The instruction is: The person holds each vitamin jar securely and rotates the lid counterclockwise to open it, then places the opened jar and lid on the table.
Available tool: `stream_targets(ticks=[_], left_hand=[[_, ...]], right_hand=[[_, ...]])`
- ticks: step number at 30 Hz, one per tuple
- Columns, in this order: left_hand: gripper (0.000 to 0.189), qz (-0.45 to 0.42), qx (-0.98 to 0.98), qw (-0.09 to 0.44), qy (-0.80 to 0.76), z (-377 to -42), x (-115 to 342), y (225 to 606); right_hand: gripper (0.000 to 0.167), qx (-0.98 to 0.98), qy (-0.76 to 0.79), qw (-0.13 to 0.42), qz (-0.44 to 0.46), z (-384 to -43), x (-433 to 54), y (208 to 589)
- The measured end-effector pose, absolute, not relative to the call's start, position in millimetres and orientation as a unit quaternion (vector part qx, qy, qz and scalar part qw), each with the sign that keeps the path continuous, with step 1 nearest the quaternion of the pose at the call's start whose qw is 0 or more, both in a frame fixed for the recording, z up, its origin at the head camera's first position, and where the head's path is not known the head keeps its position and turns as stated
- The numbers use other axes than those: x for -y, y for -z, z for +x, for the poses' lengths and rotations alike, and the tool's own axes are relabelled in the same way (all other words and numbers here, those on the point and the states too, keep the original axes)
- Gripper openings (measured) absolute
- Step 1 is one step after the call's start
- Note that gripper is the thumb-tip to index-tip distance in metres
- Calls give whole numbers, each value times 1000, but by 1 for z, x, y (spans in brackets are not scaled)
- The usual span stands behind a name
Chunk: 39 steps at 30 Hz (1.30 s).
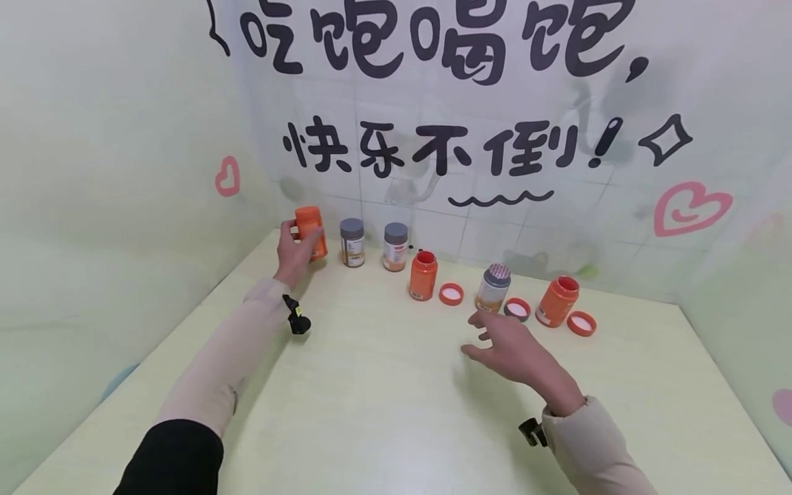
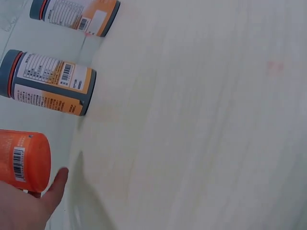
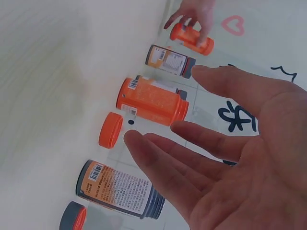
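Observation:
At the far left of the table, my left hand [image 1: 294, 258] grips an orange bottle [image 1: 312, 225] with its orange lid on. The left wrist view shows this bottle's barcode and base, with a finger just past the base. My right hand [image 1: 516, 350] holds nothing; its fingers are spread and loosely bent over the table. Nearest to it stands a lidless grey bottle [image 1: 493, 292] with a patterned top, its grey lid [image 1: 517, 309] lying beside it, inner side up. In the right wrist view, the fingers overlap this grey bottle [image 3: 117, 189].
Two grey-lidded bottles, one [image 1: 353, 244] and another [image 1: 395, 247], stand along the back wall. Two open orange bottles, one [image 1: 423, 277] mid-row and one [image 1: 557, 302] at right, each have an orange lid alongside, here [image 1: 451, 294] and there another lid [image 1: 581, 323]. Walls bound the left and right sides.

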<state>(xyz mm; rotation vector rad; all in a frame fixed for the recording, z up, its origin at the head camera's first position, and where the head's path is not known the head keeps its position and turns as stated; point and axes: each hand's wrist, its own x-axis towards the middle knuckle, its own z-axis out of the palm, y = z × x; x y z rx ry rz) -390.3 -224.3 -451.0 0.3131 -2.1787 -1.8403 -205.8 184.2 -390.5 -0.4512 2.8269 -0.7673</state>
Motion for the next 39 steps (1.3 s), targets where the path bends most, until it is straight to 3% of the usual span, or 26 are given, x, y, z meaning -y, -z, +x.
stream_targets(ticks=[8,17,24,39], left_hand=[[49,75,707,76,699,-366,203,452],[66,-75,734,-60,672,-334,134,445],[56,-127,743,-168,636,-304,80,449],[60,-195,775,-206,565,-267,7,462]], right_hand=[[47,-947,268,82,-160,-207,-196,393],[44,-937,302,81,-153,-210,-207,390],[43,-936,311,74,-145,-211,-211,392],[69,-936,330,71,-102,-213,-210,394]])
